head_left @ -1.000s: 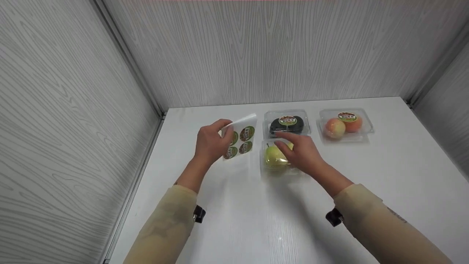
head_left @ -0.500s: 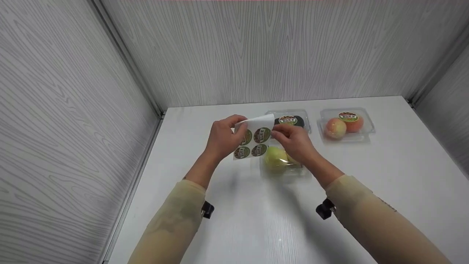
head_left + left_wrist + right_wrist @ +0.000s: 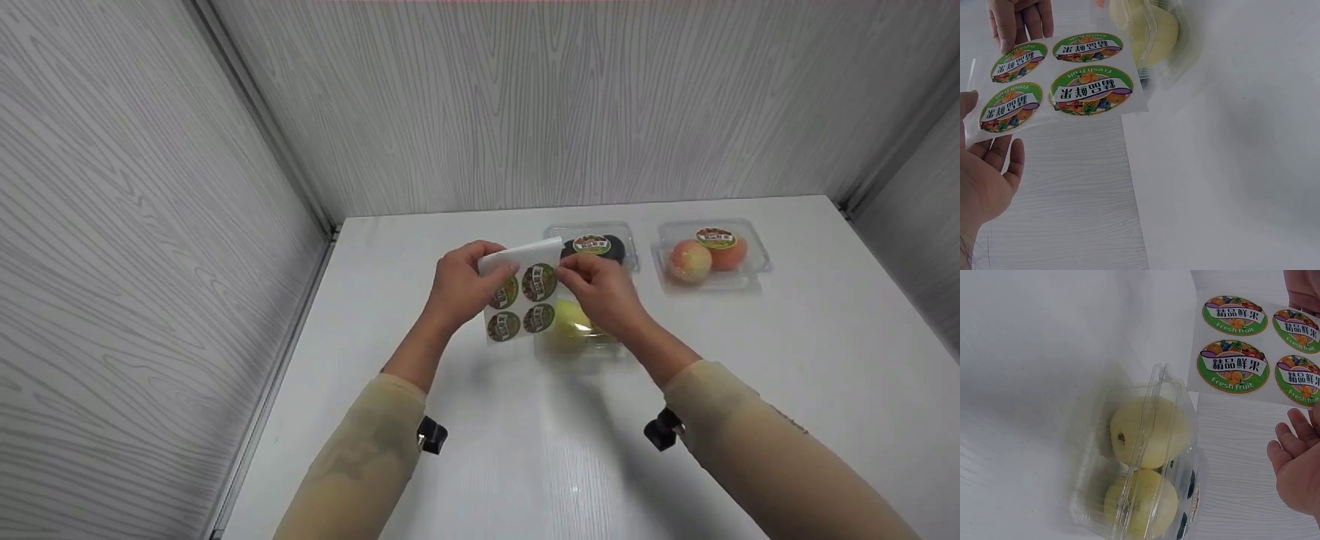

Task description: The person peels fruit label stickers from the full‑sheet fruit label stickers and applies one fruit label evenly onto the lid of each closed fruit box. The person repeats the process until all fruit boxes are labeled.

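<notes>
My left hand [image 3: 466, 289] holds a sheet of stickers [image 3: 523, 331] by its top left part, thumb in front. Oval green-rimmed "Fresh fruit" stickers [image 3: 1090, 90] are printed on the sheet, several of them, and its top edge curls over. At the right edge my right hand [image 3: 604, 292] pinches the sheet, thumb and forefinger beside the upper right sticker [image 3: 539, 282]. Both hands are raised over the table. Below and behind the right hand sits a clear clamshell box [image 3: 1092, 495] with two pale yellow round fruits [image 3: 1150, 432], partly hidden in the head view.
Behind the yellow fruit stands a clamshell box of dark fruit [image 3: 615, 248], with an oval sticker on its lid. Another box with peach-coloured and orange fruit [image 3: 690, 261], also stickered, is farther right. Wood-grain panels [image 3: 480, 105] enclose the white table [image 3: 510, 465].
My right hand, apart from the sheet a second ago, has come to its right edge and pinches it. My left hand has moved right with the sheet, which now faces the camera more.
</notes>
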Motion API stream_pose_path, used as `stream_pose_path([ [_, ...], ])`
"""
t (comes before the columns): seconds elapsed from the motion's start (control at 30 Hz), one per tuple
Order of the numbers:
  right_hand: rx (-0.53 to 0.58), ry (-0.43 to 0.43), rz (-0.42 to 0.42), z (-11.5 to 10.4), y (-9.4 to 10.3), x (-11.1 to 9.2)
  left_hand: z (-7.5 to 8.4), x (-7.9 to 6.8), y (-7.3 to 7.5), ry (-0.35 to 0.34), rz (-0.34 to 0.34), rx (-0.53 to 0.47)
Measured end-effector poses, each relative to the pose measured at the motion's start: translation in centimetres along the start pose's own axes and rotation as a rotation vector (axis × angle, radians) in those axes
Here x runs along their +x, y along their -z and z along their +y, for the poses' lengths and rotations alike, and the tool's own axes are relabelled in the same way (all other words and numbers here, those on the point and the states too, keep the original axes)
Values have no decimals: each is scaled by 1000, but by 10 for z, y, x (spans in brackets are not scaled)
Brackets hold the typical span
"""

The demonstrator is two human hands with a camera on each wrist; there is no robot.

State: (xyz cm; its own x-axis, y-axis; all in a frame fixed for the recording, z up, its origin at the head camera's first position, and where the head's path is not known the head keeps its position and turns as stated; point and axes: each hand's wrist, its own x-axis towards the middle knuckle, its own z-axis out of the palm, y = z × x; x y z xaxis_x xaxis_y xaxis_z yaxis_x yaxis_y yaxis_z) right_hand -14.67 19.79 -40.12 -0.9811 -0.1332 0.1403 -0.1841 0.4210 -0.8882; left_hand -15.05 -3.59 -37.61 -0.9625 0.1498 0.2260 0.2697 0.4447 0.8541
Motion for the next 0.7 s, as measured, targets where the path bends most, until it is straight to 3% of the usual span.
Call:
stream_pose_path([
  [0.17, -76, 48, -9, -2, -2, 0, 4, 1, 3, 45, -9, -2],
  [0.3, -142, 129, -11, -2, -4, 0, 8, 2, 9, 39, -29, 69],
  [0.5, -240, 204, -13, -5, -8, -1, 14, 6, 11, 0, -144, 179],
  [0.63, -306, 274, 53, -8, -13, -4, 15, 6, 10, -16, -190, 183],
  [0.7, -355, 354, 125, -9, -16, -7, 14, 7, 9, -26, -183, 183],
])
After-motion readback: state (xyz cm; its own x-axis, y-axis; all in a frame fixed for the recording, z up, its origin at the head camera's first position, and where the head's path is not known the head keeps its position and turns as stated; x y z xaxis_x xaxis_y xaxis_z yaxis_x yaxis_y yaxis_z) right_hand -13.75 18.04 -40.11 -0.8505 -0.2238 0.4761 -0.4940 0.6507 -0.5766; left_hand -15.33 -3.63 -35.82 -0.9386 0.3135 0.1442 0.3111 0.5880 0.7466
